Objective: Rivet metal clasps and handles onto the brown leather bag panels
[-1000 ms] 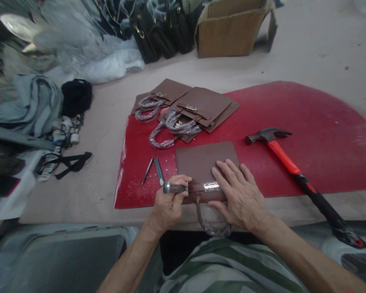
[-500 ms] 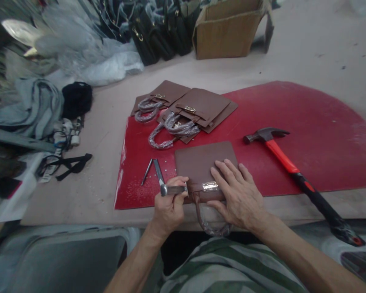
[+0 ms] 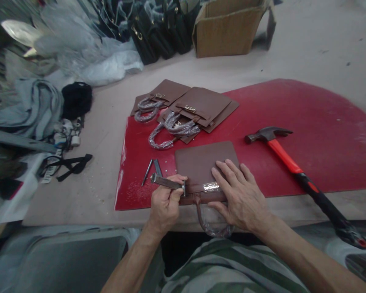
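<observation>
A brown leather bag panel [image 3: 201, 162] lies flat at the front edge of a red mat [image 3: 311, 134]. It carries a shiny metal clasp [image 3: 211, 186] and a plastic-wrapped handle [image 3: 205, 223] that hangs over the table edge. Pinched in my left hand [image 3: 164, 205] is a metal hand punch [image 3: 167, 182], tilted left, its wider end at the panel's left edge. My right hand [image 3: 242, 195] rests on the panel with outstretched fingers, beside the clasp. Two slim metal tools [image 3: 152, 169] lie just beyond my left hand.
A claw hammer [image 3: 285, 156] with a red and black handle lies at right. Several more brown panels [image 3: 201, 103] with wrapped handles are piled behind. Farther back stand a cardboard box [image 3: 228, 32] and black bags [image 3: 152, 34]. Plastic sheeting [image 3: 106, 65] and a black strap [image 3: 75, 166] lie left.
My left hand has drawn slightly left, and the punch has tipped over so its top end points left, its wider end moving to the panel's edge. My right hand stays on the panel.
</observation>
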Action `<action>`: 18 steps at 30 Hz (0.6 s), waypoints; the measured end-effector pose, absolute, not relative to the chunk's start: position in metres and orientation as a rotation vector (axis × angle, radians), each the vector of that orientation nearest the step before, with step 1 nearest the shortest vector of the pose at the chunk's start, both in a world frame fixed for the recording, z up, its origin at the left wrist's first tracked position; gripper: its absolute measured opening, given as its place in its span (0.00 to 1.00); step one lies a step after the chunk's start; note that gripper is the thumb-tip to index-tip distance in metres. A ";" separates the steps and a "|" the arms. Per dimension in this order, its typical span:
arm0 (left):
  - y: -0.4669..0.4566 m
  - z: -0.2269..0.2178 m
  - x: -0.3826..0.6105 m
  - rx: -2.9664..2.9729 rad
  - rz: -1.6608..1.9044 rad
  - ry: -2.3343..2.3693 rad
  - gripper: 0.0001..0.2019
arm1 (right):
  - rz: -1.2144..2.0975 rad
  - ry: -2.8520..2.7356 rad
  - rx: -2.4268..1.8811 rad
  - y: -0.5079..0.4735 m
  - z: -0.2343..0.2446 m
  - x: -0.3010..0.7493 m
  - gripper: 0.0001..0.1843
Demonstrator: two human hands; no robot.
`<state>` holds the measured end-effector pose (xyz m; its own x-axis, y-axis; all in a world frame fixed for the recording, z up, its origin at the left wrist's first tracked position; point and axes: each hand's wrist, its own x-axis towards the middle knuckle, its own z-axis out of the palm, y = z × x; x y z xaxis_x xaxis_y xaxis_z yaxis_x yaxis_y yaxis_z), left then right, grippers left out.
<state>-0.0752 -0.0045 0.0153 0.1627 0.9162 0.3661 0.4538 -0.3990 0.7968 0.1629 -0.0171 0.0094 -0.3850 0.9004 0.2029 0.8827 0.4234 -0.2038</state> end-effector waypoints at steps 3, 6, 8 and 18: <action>-0.005 0.012 -0.077 1.890 1.184 1.289 0.06 | 0.081 -2.401 -1.537 -0.017 0.008 0.164 0.41; -0.006 0.011 -0.078 1.836 1.184 1.291 0.06 | 0.089 -2.392 -1.536 -0.017 0.007 0.164 0.41; -0.007 0.011 -0.078 1.822 1.184 1.285 0.06 | 0.095 -2.388 -1.536 -0.017 0.007 0.164 0.42; -0.008 0.005 -0.080 1.723 1.199 1.281 0.07 | 0.096 -2.378 -1.526 -0.017 0.005 0.164 0.43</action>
